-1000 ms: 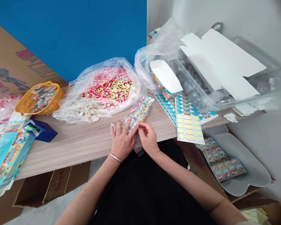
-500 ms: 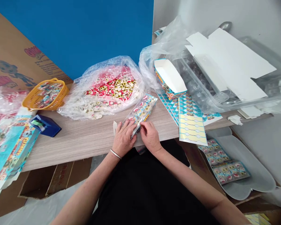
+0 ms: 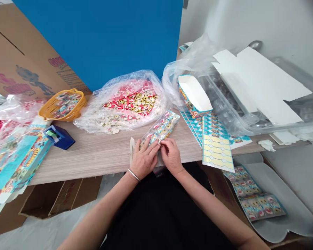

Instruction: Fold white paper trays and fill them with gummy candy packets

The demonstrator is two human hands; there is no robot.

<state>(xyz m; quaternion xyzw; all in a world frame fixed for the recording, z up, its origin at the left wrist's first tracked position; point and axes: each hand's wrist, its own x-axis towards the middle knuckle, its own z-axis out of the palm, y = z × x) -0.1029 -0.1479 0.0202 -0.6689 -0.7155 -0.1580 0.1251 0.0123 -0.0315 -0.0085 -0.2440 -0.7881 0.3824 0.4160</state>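
Head view: "Which step would you say this is?"

"Fine work at the edge of the pack (image 3: pixel 163 125), I'd judge, one hand steadying while the other fiddles."

"How do the hands stand?"

"The left hand (image 3: pixel 144 161) lies flat over the pack's near end, fingers a little spread. The right hand (image 3: pixel 170 156) is drawn into a narrow pinch at the edge beside it. Whether it grips anything, I can't tell."

"And the pack itself?"

"Slantwise on the table (image 3: pixel 99 156), its far end just beside the bag (image 3: pixel 133 102) of loose pieces."

"What would the next move call for?"

"A firm left palm and careful right fingertips, I'd guess. The pack looks light enough to slide."

"What else is on the table?"

"To the left, a yellow basket (image 3: pixel 79 110) and a blue tape dispenser (image 3: pixel 65 139). To the right, a white-lined box (image 3: pixel 197 92), sticker sheets (image 3: pixel 217 152) and a clear tub (image 3: pixel 240 128) with white card (image 3: pixel 263 86) across it."

"And the room?"

"A blue panel (image 3: pixel 101 38) behind, a grey wall (image 3: pixel 289 27) to the right, a big carton (image 3: pixel 10 45) to the left. More packs (image 3: pixel 263 206) lie below the table's right end."
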